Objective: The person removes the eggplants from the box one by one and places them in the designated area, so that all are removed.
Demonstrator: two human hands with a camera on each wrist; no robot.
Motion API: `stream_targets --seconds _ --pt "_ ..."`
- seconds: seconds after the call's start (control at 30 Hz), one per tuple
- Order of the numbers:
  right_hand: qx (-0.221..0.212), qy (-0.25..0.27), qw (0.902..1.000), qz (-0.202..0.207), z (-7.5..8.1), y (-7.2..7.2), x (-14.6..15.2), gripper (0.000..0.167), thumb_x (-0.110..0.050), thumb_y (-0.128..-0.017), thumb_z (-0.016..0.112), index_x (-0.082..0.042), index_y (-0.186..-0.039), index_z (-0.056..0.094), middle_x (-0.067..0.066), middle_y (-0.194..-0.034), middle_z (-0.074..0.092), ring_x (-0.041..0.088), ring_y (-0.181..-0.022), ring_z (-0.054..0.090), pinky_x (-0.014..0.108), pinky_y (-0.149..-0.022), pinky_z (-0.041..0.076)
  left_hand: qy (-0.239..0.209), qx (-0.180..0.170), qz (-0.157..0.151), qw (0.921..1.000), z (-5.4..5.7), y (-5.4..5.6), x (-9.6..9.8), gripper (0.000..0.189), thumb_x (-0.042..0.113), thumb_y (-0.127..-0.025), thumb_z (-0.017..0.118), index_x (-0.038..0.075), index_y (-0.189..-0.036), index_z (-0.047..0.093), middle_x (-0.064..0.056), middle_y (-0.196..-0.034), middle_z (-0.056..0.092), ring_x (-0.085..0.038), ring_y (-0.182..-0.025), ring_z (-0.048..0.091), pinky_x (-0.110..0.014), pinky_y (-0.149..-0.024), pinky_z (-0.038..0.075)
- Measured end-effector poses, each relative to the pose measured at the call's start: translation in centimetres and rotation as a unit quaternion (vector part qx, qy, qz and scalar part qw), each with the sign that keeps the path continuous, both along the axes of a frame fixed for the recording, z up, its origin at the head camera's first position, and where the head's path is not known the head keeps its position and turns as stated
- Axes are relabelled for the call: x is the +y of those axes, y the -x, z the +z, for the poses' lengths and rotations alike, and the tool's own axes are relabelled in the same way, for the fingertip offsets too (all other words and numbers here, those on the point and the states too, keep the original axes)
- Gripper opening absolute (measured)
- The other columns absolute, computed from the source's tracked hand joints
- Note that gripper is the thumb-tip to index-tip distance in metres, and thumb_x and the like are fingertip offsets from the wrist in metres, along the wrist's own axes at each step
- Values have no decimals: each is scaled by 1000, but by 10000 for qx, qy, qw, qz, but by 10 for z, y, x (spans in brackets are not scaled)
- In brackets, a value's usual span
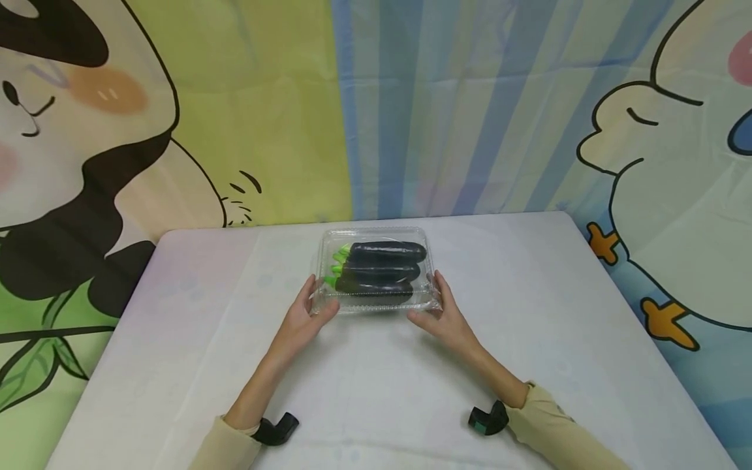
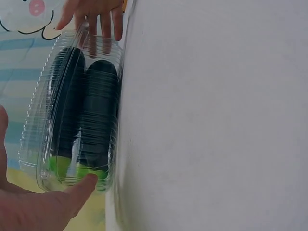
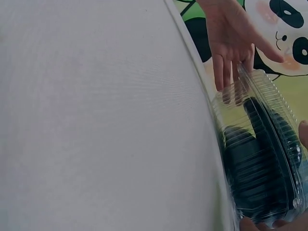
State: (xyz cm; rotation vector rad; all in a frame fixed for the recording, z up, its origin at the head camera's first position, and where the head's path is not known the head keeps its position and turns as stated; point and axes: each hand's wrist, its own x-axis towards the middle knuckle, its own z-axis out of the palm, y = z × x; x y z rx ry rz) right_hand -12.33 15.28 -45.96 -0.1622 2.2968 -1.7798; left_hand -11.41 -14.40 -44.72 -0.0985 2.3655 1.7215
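Note:
A clear plastic clamshell box [image 1: 376, 303] sits toward the far side of the white table, its lid closed. Inside lie three dark eggplants [image 1: 384, 271] with bright green stem ends pointing left. My left hand [image 1: 305, 323] is at the box's left end, fingers straight along its side and thumb spread away near the front corner. At the opposite end, my right hand [image 1: 446, 323] has its straight fingers against the side, with the thumb apart in front. The left wrist view shows a left fingertip right at the box wall beside the green ends.
The white-covered table [image 1: 376, 391] ends at a back edge just behind the box. A cartoon-printed curtain [image 1: 282, 117] hangs behind and around it. Black devices are strapped at both wrists, the left one [image 1: 277, 429] and the right one [image 1: 489, 418], below beige sleeves.

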Motion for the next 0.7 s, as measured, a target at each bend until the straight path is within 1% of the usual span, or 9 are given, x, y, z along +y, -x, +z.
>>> stream_targets --seconds 0.07,0.17,0.3,0.37,0.47,0.57,0.63,0.7 --pt "10 -105 9999 46 -3 0 -1 106 -24 -86 73 -19 -157 -6 8 -165 1 38 -146 28 51 -114 36 15 -79 -49 10000 -1 0 -1 96 40 -89 67 18 -157 4 -4 -164 14 -34 -148 24 -54 -114 33" --pt "125 -111 9999 -5 -6 0 -4 109 -23 -85 75 -19 -157 -8 7 -165 1 37 -145 29 50 -114 36 73 -125 -147 9998 -3 0 0 106 39 -84 74 19 -157 -1 -2 -165 9 -34 -149 22 -52 -114 35" --pt "395 -24 9992 -83 -8 2 -8 107 -21 -86 74 -14 -156 -8 10 -165 2 35 -147 24 51 -115 33 206 -40 -169 9996 -7 1 1 115 38 -80 78 19 -157 -5 0 -165 8 -33 -150 18 -49 -116 33" --pt "480 7 9987 -143 -9 3 -11 106 -22 -87 73 -13 -156 -6 12 -164 4 34 -146 26 51 -114 35 253 73 -156 9995 -8 1 1 116 37 -80 79 17 -157 -6 -2 -165 9 -34 -150 19 -49 -116 33" --pt "484 -52 9985 -257 -11 4 -12 103 -24 -88 72 -12 -157 -4 13 -164 9 35 -143 33 50 -111 39 348 287 -81 9989 -9 -1 3 112 31 -82 78 13 -157 -3 -7 -164 14 -36 -148 23 -48 -115 34" --pt "313 -132 9984 -441 -11 2 -12 102 -26 -87 73 -17 -157 -1 11 -163 14 35 -137 42 48 -108 43 497 481 -43 9976 -9 -2 5 107 27 -83 77 7 -156 2 -14 -162 19 -39 -145 27 -49 -114 36" --pt "232 -129 9984 -502 -12 1 -11 102 -26 -87 73 -19 -157 0 11 -163 16 36 -135 45 48 -107 44 594 571 -7 9966 -9 -3 7 106 27 -83 77 5 -156 3 -17 -161 22 -40 -144 31 -49 -112 38" --pt "204 -83 9984 -530 -12 1 -12 101 -26 -86 74 -20 -157 1 10 -162 17 36 -132 47 48 -106 45 606 586 51 9964 -9 -3 7 105 26 -83 76 5 -156 4 -17 -160 23 -40 -143 32 -50 -112 38"
